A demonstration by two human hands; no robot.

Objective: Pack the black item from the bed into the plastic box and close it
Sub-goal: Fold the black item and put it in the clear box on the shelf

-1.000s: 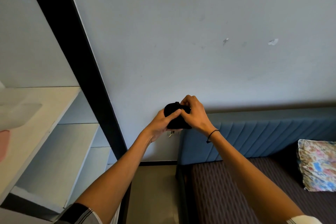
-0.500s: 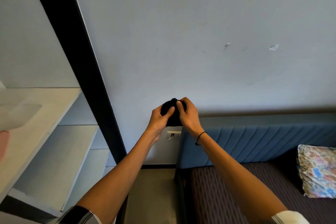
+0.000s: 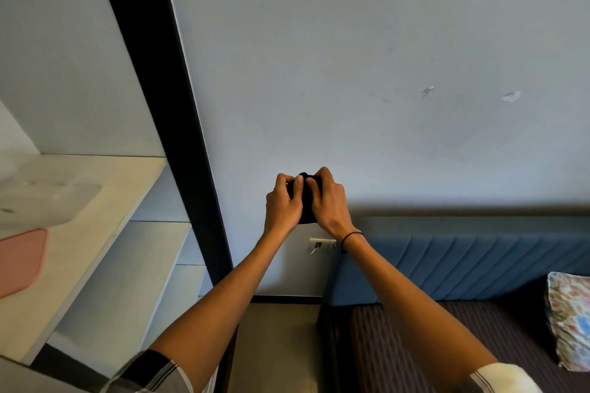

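Observation:
A small black item (image 3: pixel 306 201), bunched up like soft cloth, is held out in front of the wall at arm's length. My left hand (image 3: pixel 282 204) grips its left side and my right hand (image 3: pixel 329 201) grips its right side, fingers curled over the top. Most of the item is hidden between the two hands. A clear plastic box part (image 3: pixel 44 198) lies on the white shelf (image 3: pixel 95 233) at the left, with a pink piece (image 3: pixel 19 262) beside it. The bed (image 3: pixel 447 344) with its dark striped cover is at the lower right.
A black vertical frame (image 3: pixel 178 137) separates the shelving from the wall. A wall socket (image 3: pixel 319 245) sits just below my hands. The blue padded headboard (image 3: pixel 479 265) runs along the wall, and a floral pillow (image 3: pixel 570 319) lies at the bed's right edge.
Both hands have closed tighter around the black item and drawn it slightly left and up. The item looks more compact between my fingers than a second ago.

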